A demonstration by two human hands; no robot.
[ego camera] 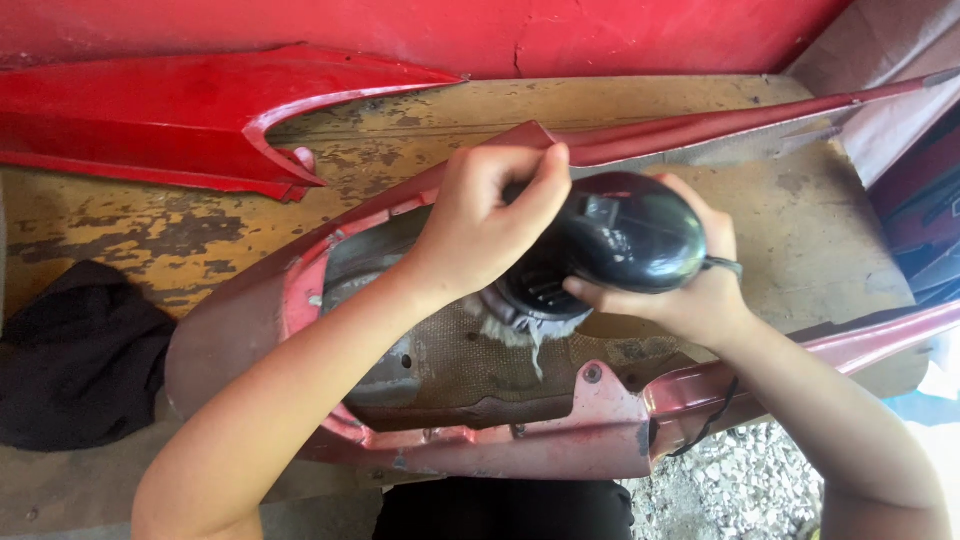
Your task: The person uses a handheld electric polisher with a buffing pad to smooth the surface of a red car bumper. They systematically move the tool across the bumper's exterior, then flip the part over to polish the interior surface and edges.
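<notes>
Hands [480, 225] [690, 290] gripping black power tool [620, 235], inside hollow red panel [300, 290]

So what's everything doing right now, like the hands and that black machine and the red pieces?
Left hand: gripping the top of the black power tool.
Right hand: cupping the tool from below.
Black power tool: held down on the panel.
Dull red panel: lying inside-up on the bench.
Shiny red panel: lying untouched.
Dark cloth: crumpled.
Wooden bench: paint worn.

My glossy black rounded power tool [625, 235] | dull red scuffed body panel [560, 440] | yellow-brown worn-paint wooden bench [150, 225] | black crumpled cloth [75, 355]
</notes>
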